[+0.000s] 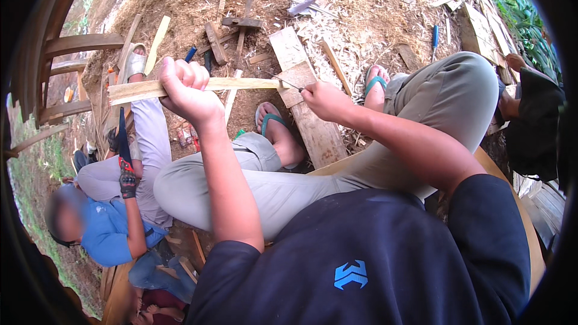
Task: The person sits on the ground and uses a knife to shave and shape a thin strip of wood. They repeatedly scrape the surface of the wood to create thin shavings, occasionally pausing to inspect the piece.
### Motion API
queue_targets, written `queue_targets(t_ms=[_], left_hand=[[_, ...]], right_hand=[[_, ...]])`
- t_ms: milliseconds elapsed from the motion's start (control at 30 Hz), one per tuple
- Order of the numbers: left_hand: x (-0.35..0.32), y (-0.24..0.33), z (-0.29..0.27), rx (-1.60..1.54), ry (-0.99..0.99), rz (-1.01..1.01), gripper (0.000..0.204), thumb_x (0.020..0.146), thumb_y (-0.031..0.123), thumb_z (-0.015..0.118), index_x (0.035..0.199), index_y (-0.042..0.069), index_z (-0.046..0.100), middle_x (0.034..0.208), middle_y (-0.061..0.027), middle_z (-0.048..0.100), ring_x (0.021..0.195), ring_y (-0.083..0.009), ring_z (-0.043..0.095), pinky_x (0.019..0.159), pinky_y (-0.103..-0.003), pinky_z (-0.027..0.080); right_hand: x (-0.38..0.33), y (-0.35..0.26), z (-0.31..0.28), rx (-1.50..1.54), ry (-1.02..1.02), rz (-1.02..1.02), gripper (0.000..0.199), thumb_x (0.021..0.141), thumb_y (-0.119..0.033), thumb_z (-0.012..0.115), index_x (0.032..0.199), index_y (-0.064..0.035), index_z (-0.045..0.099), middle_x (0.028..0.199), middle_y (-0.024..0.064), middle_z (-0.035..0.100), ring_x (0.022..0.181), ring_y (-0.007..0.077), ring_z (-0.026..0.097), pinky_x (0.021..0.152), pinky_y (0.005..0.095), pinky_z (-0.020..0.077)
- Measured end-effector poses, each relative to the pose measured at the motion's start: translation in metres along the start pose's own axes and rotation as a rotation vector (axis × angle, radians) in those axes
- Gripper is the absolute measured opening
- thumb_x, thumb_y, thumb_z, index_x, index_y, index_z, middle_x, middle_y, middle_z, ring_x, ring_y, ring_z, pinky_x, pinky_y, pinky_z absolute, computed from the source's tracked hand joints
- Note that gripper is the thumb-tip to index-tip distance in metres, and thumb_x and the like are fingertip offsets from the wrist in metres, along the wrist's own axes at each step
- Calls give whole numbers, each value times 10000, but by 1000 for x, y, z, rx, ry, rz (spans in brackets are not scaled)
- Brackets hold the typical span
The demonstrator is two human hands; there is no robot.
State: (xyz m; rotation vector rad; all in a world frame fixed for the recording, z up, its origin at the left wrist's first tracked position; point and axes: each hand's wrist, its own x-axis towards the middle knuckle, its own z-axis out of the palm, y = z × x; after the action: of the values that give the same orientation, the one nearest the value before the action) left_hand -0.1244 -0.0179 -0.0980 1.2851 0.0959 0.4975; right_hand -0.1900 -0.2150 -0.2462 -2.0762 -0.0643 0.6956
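Note:
My left hand (pixel 191 97) is closed around a long pale wooden strip (pixel 245 83), which lies roughly level across the view. One end of the strip sticks out left of my fist. At its right end, a thin dark blade, seemingly a knife (pixel 284 81), meets or crosses the wood; whether it has cut in cannot be made out. My right hand (pixel 327 101) is wrapped around the handle, which is mostly hidden by the fingers. Below the strip's right end, a small wooden block (pixel 299 74) rests on a thick board (pixel 322 138) between my feet.
A hammer (pixel 244 23), wood offcuts (pixel 215 43) and a blue-handled tool (pixel 435 37) lie on ground strewn with shavings. At left, a co-worker in a blue shirt (pixel 111 235) holds a dark-bladed saw (pixel 124 138) in a gloved hand. A wooden frame (pixel 81 44) stands beyond.

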Motion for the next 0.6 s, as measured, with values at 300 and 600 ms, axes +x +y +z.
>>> queue_targets(t_ms=[300, 600], left_hand=[[1, -1, -2, 10, -18, -3, 450, 1000, 243, 451, 608, 172, 243, 542, 57, 195, 438, -72, 168, 439, -276, 148], [1, -2, 1, 17, 6, 3, 474, 992, 232, 471, 588, 182, 227, 529, 70, 182, 441, -60, 153, 440, -274, 142]], right_hand=[[2, 8, 3, -92, -21, -21, 355, 994, -279, 438, 997, -16, 677, 914, 283, 675, 883, 431, 667, 823, 516, 516], [-1, 13, 5, -98, 19, -62, 333, 1004, -294, 484, 1026, -1, 639, 839, 277, 664, 816, 452, 656, 750, 522, 505]])
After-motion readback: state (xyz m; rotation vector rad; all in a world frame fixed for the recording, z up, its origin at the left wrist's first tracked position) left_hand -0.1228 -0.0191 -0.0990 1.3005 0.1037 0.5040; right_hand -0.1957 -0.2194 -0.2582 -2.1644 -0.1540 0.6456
